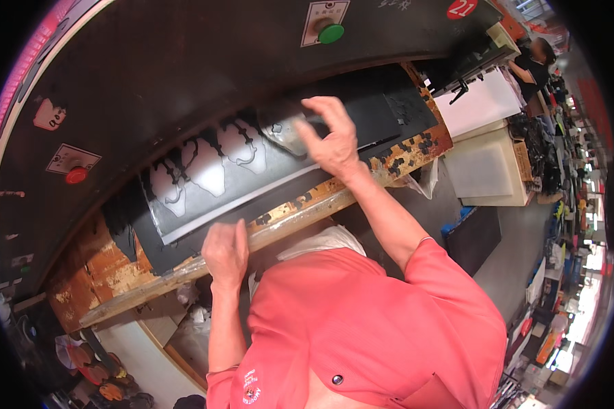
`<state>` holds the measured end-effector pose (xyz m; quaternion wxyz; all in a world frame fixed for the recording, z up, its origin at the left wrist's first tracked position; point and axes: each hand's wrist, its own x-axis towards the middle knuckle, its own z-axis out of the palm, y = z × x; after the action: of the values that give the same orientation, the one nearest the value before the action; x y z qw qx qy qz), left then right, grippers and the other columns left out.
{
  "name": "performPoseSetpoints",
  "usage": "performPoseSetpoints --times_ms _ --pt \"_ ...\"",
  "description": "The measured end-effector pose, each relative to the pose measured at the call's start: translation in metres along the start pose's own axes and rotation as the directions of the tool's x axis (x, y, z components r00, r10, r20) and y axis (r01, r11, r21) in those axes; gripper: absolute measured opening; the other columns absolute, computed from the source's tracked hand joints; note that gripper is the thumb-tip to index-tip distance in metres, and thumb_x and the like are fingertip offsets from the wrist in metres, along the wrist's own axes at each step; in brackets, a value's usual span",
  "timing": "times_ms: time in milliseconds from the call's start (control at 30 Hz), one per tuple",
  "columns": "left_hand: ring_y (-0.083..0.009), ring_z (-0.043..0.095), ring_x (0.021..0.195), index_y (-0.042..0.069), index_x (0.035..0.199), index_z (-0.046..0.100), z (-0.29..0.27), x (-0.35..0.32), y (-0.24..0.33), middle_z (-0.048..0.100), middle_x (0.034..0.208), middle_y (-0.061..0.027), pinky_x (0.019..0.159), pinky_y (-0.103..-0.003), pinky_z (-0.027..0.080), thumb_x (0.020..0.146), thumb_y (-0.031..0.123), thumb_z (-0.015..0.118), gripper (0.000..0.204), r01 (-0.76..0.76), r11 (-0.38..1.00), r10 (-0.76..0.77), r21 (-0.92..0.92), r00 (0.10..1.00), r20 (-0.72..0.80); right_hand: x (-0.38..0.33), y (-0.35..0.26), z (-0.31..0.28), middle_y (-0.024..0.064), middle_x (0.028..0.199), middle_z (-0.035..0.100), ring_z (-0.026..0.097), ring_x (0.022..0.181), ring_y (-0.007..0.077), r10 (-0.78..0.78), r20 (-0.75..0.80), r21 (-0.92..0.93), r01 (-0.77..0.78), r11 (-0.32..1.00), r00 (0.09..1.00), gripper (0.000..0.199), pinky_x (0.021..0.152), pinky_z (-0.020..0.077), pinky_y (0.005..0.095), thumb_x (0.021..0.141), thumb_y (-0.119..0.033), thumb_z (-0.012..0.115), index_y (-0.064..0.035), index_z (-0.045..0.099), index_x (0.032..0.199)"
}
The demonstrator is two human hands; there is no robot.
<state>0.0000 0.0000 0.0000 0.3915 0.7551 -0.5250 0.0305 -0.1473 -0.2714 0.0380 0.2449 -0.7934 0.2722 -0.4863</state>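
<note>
1. Head view: the right hand [334,140] is raised over the black sheet [361,112] lying on the press bed, fingers loosely spread and half-curled, fingertips at a grey metal cutting die [284,133] that sits on the sheet near its far edge; whether it grips the die cannot be told.
2. The left hand [225,251] rests at the near edge of the wooden bed [116,266], fingers together and flat, pressing on the sheet's near border; it holds nothing.
3. Left of the die, a row of cut-out holes [205,167] shows pale through the sheet.
4. Above the bed, the dark press head carries a green button [331,33] and, toward the left, a red button [76,175].
5. Beyond the bed's right end stand white slabs [481,102], and another person [535,61] works at the far right.
</note>
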Motion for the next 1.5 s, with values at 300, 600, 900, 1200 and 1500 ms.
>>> performPoseSetpoints --times_ms 300,600,900,1200,1500 --pt "-0.0399 0.060 0.065 0.000 0.076 0.061 0.007 0.020 -0.002 0.059 0.074 -0.0187 0.061 -0.047 0.047 0.098 0.011 0.074 0.028 0.066 0.996 -0.059 0.065 0.994 -0.096 0.065 0.001 -0.045 0.0097 0.082 0.065 0.062 0.071 0.0212 -0.235 -0.149 -0.037 0.232 0.972 0.960 0.013 0.067 0.0506 0.0342 0.097 -0.009 0.075 -0.0016 0.067 0.090" --pt "-0.0398 0.066 0.069 0.002 0.079 0.068 0.008 0.008 0.005 0.067 0.077 -0.0182 0.063 -0.047 0.051 0.097 0.019 0.076 0.027 0.147 0.985 -0.133 0.086 0.979 -0.153 -0.086 0.015 -0.053 0.0124 0.075 0.067 0.067 0.069 0.0339 0.044 0.104 -0.150 -0.029 0.988 0.994 0.016 0.064 0.0518 0.0450 0.092 -0.015 0.076 -0.0051 0.068 0.082" --pt "-0.0419 0.065 0.071 0.002 0.077 0.068 0.011 0.012 0.000 0.065 0.075 -0.0197 0.065 -0.049 0.051 0.098 0.021 0.074 0.029 0.114 0.987 -0.094 0.116 0.982 -0.165 -0.091 0.022 -0.047 0.0108 0.071 0.063 0.062 0.059 0.0266 -0.014 0.090 -0.197 0.031 0.980 0.996 0.014 0.057 0.0484 0.0372 0.092 -0.011 0.077 -0.0037 0.068 0.084" --pt "-0.0404 0.064 0.072 0.001 0.077 0.067 0.008 0.007 0.002 0.064 0.076 -0.0180 0.065 -0.047 0.050 0.099 0.020 0.074 0.029 0.121 0.984 -0.105 0.130 0.986 -0.128 -0.097 0.027 -0.048 0.0098 0.069 0.060 0.056 0.057 0.0205 -0.011 0.096 -0.101 0.021 0.995 0.995 0.015 0.057 0.0458 0.0348 0.092 -0.011 0.078 -0.0027 0.069 0.084" --pt "-0.0389 0.059 0.066 0.001 0.076 0.061 0.006 0.009 0.012 0.060 0.074 -0.0167 0.062 -0.046 0.047 0.096 0.012 0.077 0.028 0.176 0.982 -0.171 0.067 0.982 -0.080 -0.088 0.010 -0.064 0.0103 0.072 0.067 0.066 0.066 0.0289 0.393 0.276 -0.152 -0.364 0.919 0.877 0.018 0.066 0.0519 0.0382 0.091 -0.019 0.078 -0.0036 0.073 0.084"
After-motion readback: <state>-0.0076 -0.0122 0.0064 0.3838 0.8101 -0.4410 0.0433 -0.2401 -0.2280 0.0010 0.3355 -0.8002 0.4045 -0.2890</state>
